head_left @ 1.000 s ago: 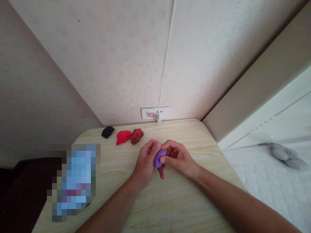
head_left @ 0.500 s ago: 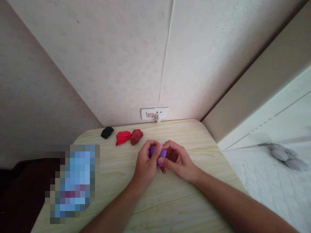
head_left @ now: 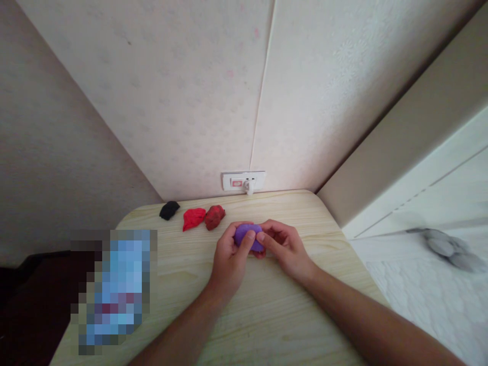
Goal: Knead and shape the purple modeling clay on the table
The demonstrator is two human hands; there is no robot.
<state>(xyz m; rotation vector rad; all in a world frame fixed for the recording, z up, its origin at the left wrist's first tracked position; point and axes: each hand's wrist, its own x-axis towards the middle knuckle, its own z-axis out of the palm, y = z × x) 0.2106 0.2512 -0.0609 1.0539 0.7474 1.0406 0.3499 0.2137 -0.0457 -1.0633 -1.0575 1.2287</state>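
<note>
A purple lump of clay (head_left: 247,235) is pinched between both hands over the middle of the light wooden table (head_left: 267,315). My left hand (head_left: 231,259) curls around its left side with the thumb on top. My right hand (head_left: 285,249) closes on its right side, fingers bent over it. Behind the hands lie three more lumps in a row: black clay (head_left: 169,209), bright red clay (head_left: 193,218) and dark red clay (head_left: 214,216).
A wall socket with a white plug (head_left: 244,181) sits on the wall just behind the table. A blurred blue object (head_left: 116,284) lies at the table's left edge. A white bed (head_left: 427,290) with a grey soft item (head_left: 450,249) stands to the right.
Both hands have moved a little away from me with the purple clay. The lump has turned from upright to lying sideways between the fingers.
</note>
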